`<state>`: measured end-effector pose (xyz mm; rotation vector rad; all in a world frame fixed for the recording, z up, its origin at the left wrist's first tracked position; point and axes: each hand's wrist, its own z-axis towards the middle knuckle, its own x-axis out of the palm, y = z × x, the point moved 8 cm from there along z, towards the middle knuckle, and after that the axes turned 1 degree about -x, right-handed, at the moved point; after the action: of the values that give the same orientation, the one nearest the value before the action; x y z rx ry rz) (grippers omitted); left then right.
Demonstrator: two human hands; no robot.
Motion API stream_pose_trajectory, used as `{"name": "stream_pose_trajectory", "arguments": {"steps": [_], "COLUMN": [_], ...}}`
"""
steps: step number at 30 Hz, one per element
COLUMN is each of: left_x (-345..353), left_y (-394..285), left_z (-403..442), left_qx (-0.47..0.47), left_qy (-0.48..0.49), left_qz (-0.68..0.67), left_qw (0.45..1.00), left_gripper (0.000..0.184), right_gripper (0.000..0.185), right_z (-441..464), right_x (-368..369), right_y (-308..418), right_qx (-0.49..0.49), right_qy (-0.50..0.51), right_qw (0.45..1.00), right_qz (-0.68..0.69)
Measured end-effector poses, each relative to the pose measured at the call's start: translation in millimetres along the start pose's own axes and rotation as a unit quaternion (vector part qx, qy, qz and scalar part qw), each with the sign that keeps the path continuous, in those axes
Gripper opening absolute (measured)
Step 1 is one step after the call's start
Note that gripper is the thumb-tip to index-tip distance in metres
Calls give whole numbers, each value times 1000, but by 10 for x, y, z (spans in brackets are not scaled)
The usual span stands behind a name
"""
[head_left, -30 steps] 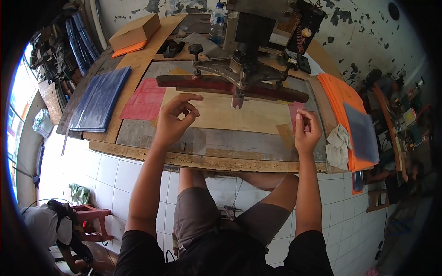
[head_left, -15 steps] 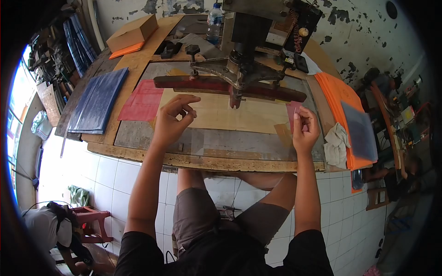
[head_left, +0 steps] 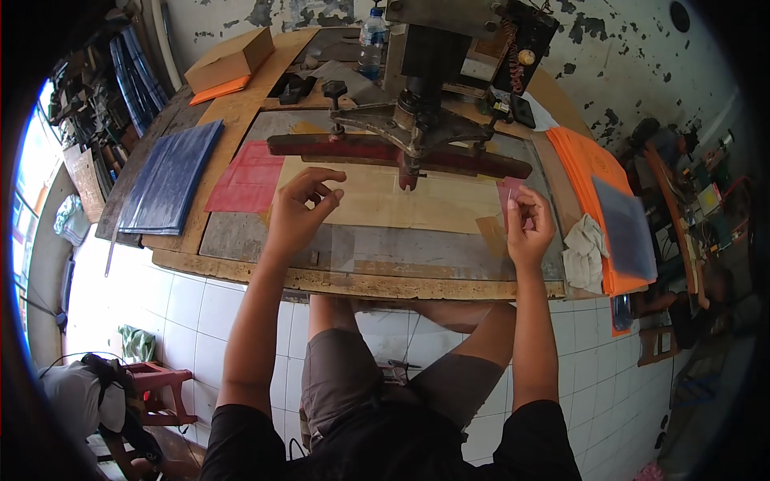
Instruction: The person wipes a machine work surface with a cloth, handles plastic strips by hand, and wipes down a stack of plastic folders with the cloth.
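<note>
Left fingers point(head_left: 319, 174) and right fingers point(head_left: 537, 207) curl above a worktable point(head_left: 433, 282), before a long reddish bar point(head_left: 353, 147).

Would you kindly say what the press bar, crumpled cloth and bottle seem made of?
Press bar: probably metal, worn reddish finish, straight hard edges. Crumpled cloth: likely matte fabric, loose folds. Bottle: likely clear plastic, glossy, see-through walls.

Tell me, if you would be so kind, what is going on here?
A person sits at a worn worktable, hands above it. The left hand is loosely curled and the right hand has its fingers drawn in towards the thumb; whether they hold something clear is hard to make out. Beyond them, a machine's dark red bar stretches across a cream sheet. Blue plastic covers lie left, an orange stack right.
</note>
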<state>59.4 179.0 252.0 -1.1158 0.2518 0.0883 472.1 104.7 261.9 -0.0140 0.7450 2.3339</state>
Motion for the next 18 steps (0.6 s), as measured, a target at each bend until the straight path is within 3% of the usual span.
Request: {"name": "stream_pose_trajectory", "arguments": {"steps": [12, 18], "left_x": [-10, 3], "left_y": [86, 43], "left_z": [0, -4], "left_qx": [-25, -4], "left_qy": [-6, -17], "left_qz": [15, -61], "left_qw": [1000, 998], "left_gripper": [29, 32], "right_gripper": [20, 19], "right_z": [4, 32], "right_x": [4, 17], "right_y": [43, 86], "right_qx": [-13, -29], "right_qy": [6, 10], "right_qw": [1000, 999], "right_qz": [-23, -23]}}
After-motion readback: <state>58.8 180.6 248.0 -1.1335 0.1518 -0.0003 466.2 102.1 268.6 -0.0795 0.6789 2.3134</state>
